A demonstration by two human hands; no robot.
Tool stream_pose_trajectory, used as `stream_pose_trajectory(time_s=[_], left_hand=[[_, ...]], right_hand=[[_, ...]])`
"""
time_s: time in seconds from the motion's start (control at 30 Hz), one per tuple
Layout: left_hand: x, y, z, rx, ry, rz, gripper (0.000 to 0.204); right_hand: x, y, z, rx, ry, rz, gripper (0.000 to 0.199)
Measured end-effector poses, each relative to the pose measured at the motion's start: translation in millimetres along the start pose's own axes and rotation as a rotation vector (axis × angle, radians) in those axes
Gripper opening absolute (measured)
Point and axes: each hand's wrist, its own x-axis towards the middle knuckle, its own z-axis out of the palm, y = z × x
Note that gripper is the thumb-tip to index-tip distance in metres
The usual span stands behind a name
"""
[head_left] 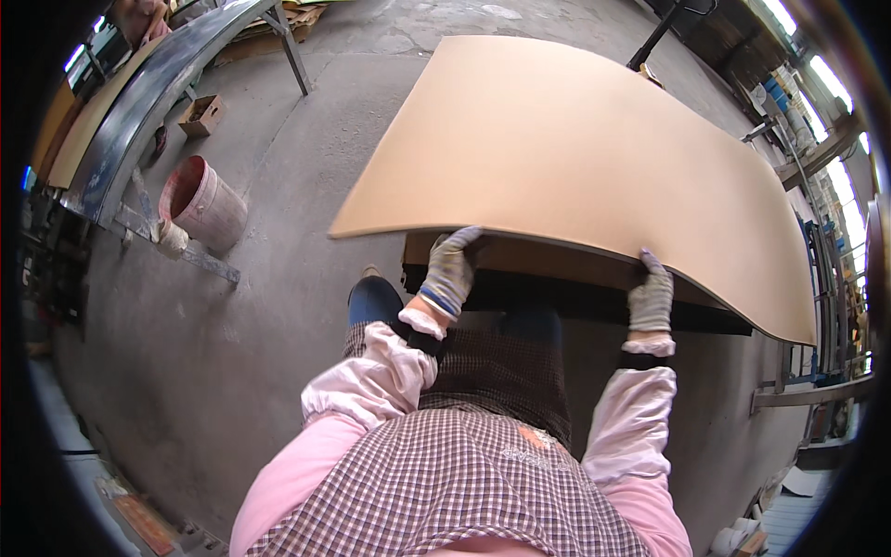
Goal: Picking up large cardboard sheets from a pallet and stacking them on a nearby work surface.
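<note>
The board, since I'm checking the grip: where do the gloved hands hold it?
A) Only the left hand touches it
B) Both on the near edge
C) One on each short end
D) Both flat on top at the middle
B: the left hand and right hand both grip the near edge of the board.

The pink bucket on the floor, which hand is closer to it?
The left hand. It grips the near edge of the big tan board, with the pink bucket off to its left. The right hand holds the same edge farther right, farther from the bucket.
</note>
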Motion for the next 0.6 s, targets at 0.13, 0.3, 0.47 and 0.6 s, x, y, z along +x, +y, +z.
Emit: stream_pose_trajectory(time_s=[0.13, 0.3, 0.47, 0.6], left_hand=[[47, 24, -113, -0.327, 0.221, -0.297, 0.048], [57, 48, -131, 0.01, 0.439, -0.257, 0.056], [79, -3, -152, 0.436, 0.571, -0.403, 0.046], [97, -49, -203, 0.743, 0.629, -0.514, 0.048]], right_hand=[[31, 5, -55, 0.003, -0.078, 0.035, 0.017], [74, 51, -115, -0.074, 0.162, 0.207, 0.024], [130, 98, -166, -0.199, 0.367, 0.233, 0.024], [151, 117, -175, -0.278, 0.46, 0.329, 0.03]])
